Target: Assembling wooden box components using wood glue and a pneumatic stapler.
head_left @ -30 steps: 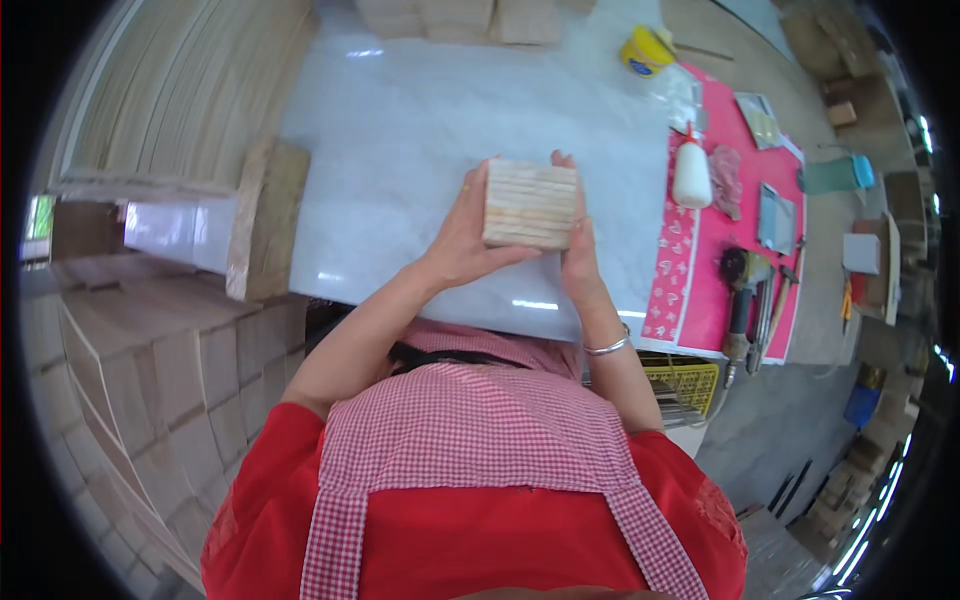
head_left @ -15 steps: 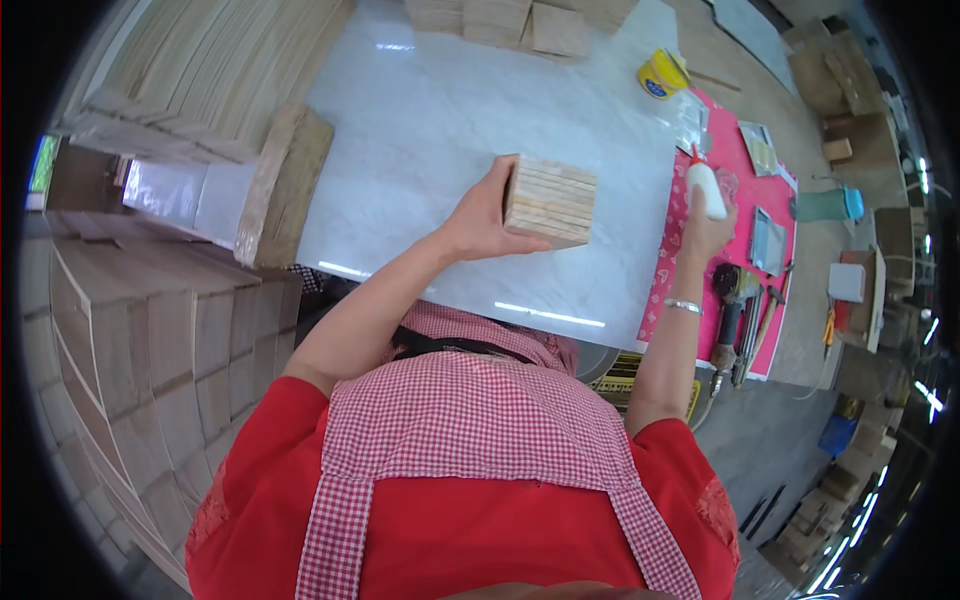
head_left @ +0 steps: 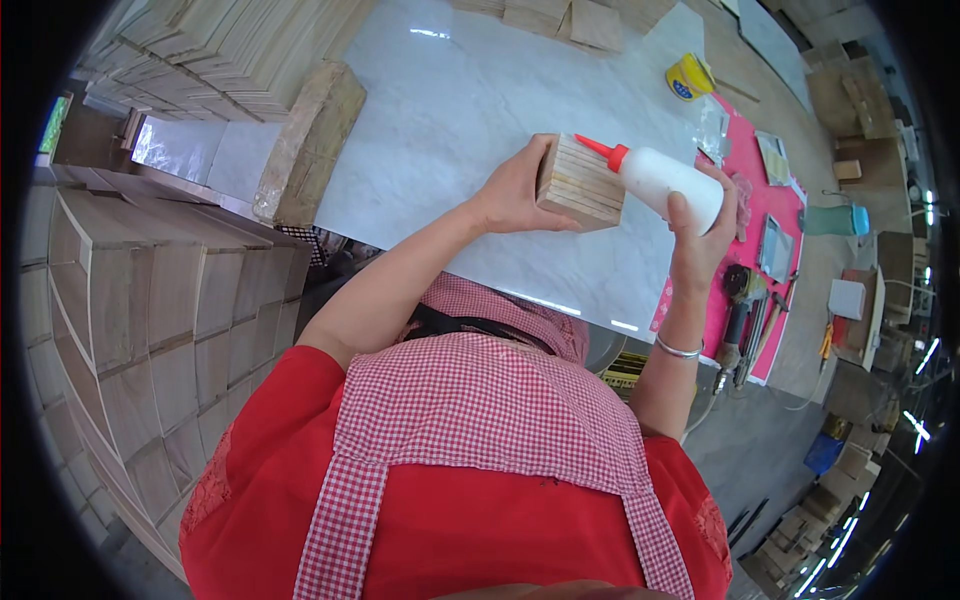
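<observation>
Table (head_left: 450, 110): I saw a pale, glossy top spread out beyond both hands, mostly bare under them.
Stacked boards (head_left: 150, 290): wooden pieces stood piled on the far side of the left forearm, with a loose slab (head_left: 310, 140) lying on the table edge, well apart from the hands.
Pink mat (head_left: 770, 200): it lay beyond the right hand, strewn with small tools and a clear bag; a yellow tape roll (head_left: 690, 75) sat further up the table.
Wooden block (head_left: 580, 182): a small bundle of thin layered slats, raised off the table between the two hands, its striped end face turned toward the bottle.
Left hand (head_left: 510, 195): closed on the block from its left side, thumb on the near face, fingers wrapped behind.
Right hand (head_left: 700, 235): closed round the body of a white glue bottle (head_left: 660, 180), held nearly level just right of the block.
Nozzle (head_left: 598, 150): the red tip touched, or all but touched, the block's upper right corner; I could not tell which.
Risk, as I judged it: a hard squeeze could have flooded the edge and run glue onto the left fingers or down to the table.
Second risk: held by one hand only, the slats could have slid out of line under the nozzle's push.
</observation>
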Available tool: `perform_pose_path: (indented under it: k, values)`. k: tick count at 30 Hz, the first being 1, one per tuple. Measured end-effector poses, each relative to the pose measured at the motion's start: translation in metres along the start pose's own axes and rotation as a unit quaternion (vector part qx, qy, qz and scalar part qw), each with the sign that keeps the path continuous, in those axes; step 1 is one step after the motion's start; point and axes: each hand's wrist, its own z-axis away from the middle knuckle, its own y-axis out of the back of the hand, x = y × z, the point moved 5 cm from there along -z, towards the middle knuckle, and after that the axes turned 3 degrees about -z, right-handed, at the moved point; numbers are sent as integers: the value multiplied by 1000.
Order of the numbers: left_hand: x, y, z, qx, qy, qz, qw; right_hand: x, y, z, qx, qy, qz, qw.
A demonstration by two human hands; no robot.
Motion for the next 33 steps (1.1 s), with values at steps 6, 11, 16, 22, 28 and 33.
perform_pose_path:
  k: [6, 11, 16, 22, 28, 33]
  values:
    - [1, 0, 0, 3, -4, -6, 1000, -7, -12, -3, -22, 14, -6, 1000]
    - [1, 0, 0, 6, -11, -4, 1000, -14, -15, -8, -44, 40, 12, 998]
    - [0, 0, -1, 20, -19, 11, 1000, -21, -12, -13, -72, 70, 38, 994]
    - [-2, 0, 0, 17, -20, 0, 1000, -22, 16, -14, -63, 77, 79, 992]
    - [-4, -1, -1, 16, -25, -7, 1000, -21, 46, -6, -6, 77, 96, 992]
    - [-4, -1, -1, 14, -25, -3, 1000, -20, 31, -1, 17, 67, 67, 995]
